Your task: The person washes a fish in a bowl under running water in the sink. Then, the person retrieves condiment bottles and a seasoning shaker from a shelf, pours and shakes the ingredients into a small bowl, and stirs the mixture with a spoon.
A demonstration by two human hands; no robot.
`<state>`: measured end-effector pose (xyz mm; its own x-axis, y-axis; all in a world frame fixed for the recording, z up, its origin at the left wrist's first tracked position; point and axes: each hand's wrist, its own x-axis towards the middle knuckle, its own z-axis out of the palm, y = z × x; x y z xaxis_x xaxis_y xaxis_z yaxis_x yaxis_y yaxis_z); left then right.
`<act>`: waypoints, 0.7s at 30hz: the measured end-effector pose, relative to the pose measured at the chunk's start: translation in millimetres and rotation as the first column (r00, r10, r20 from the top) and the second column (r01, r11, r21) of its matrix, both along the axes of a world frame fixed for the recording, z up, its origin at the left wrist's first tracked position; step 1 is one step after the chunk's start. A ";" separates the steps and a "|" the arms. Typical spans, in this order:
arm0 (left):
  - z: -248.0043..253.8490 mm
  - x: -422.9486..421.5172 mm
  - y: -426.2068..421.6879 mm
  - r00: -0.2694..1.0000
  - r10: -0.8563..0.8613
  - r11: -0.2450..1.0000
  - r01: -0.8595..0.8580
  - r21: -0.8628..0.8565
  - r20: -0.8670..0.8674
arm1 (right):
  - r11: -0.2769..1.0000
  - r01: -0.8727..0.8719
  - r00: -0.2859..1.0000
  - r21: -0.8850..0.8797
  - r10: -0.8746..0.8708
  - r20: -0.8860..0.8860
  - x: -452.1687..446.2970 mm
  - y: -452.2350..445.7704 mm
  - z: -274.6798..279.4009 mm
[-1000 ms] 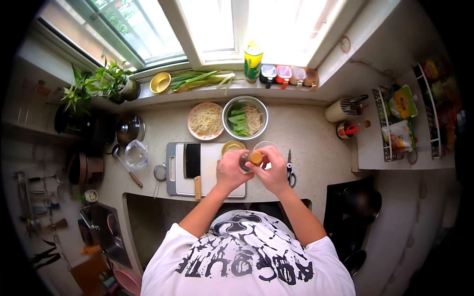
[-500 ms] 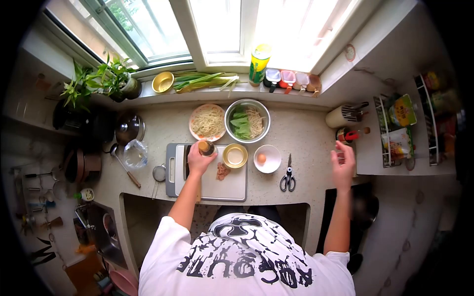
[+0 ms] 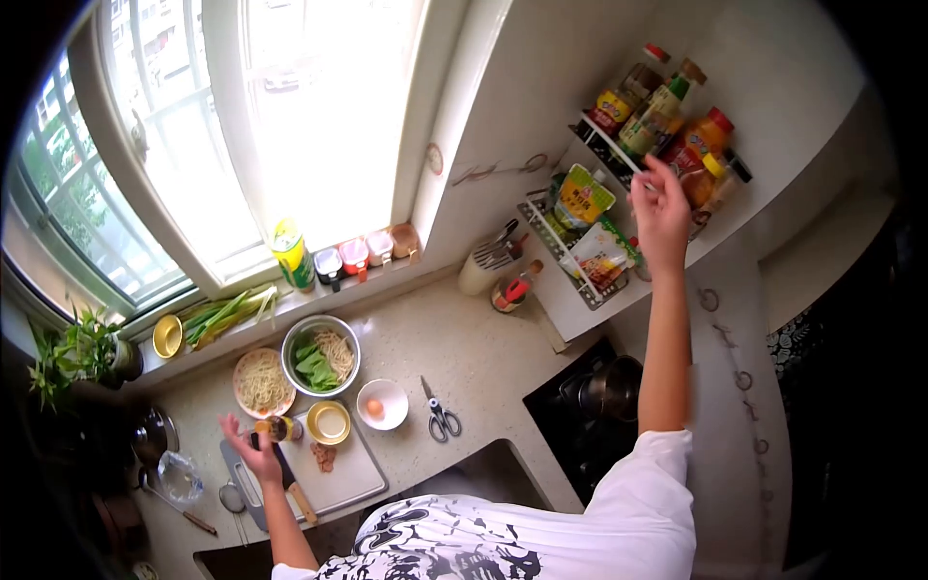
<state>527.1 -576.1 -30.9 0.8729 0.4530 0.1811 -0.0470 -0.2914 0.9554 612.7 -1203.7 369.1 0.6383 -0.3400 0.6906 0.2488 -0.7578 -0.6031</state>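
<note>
My left hand [image 3: 253, 456] is over the left part of the cutting board [image 3: 343, 474], its fingers spread. Right beside it is a small dark seasoning jar [image 3: 281, 428]; whether they touch I cannot tell. A knife with a wooden handle [image 3: 303, 504] and chopped pinkish meat [image 3: 323, 457] lie on the board, with a gold bowl [image 3: 329, 422] at its far edge. My right hand [image 3: 661, 208] is raised in front of the wall rack, fingers loosely bent and apart, nothing visible in them. Closest to it are an orange bottle with a red cap [image 3: 698, 145] and a yellow-capped bottle [image 3: 713, 174].
Behind the board stand a plate of noodles [image 3: 263, 382] and a metal bowl of greens [image 3: 320, 357]. A white bowl with an egg [image 3: 383, 404] and scissors [image 3: 441, 414] are to the right. Seasoning packets [image 3: 586, 198] fill the lower rack, above the stove [image 3: 572, 425].
The view has swung right toward the rack. My right hand has risen from over the counter to the rack's bottles. My left hand has opened and let go of the seasoning jar.
</note>
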 end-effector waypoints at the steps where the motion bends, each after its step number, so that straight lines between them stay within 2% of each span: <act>1: 25.6 1.2 -8.2 0.997 0.009 0.999 -0.011 0.035 0.079 | 0.990 0.053 0.998 -0.134 -0.049 0.030 11.4 -6.6 22.1; 3: 63.0 5.7 -23.5 0.979 0.015 0.992 -0.039 0.116 0.202 | 0.886 0.215 0.975 -0.411 -0.171 0.143 36.4 -18.0 66.3; 5: 85.4 11.3 -38.8 0.970 -0.043 0.987 0.005 0.159 0.238 | 0.657 0.411 0.912 -0.632 -0.308 0.272 64.5 -31.5 107.4; 7: 100.8 18.3 -59.9 0.960 -0.080 0.983 0.032 0.179 0.269 | 0.358 0.539 0.819 -0.763 -0.432 0.376 90.2 -42.5 145.9; 8: 104.9 20.3 -71.1 0.954 -0.113 0.985 0.072 0.155 0.277 | 0.319 0.496 0.791 -0.808 -0.550 0.269 100.9 -43.5 164.5; 10: 109.9 20.9 -91.8 0.940 -0.179 0.982 0.153 0.110 0.289 | 0.272 0.382 0.654 -0.883 -0.754 0.051 117.7 -35.9 193.5; 13: 98.6 22.3 -117.5 0.936 -0.233 0.972 0.229 0.047 0.265 | 0.263 0.206 0.490 -0.942 -0.862 -0.133 138.0 -25.5 209.7; 16: 97.6 16.8 -138.4 0.929 -0.278 0.959 0.281 0.023 0.243 | 0.242 0.150 0.439 -0.959 -0.885 -0.155 164.3 -43.4 209.3; 19: 92.3 13.4 -150.1 0.905 -0.356 0.934 0.350 0.070 0.234 | 0.324 0.121 0.379 -0.938 -0.889 -0.258 179.8 -51.6 215.2; 21: 92.6 12.2 -155.4 0.906 -0.360 0.932 0.358 0.052 0.221 | 0.338 0.170 0.428 -0.926 -0.872 -0.239 184.9 -56.2 214.7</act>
<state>539.3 -731.5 61.7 0.9124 0.1140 0.3931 -0.3618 -0.2243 0.9049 797.6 -1259.9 583.9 0.8283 -0.4256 0.3644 -0.5579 -0.6871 0.4655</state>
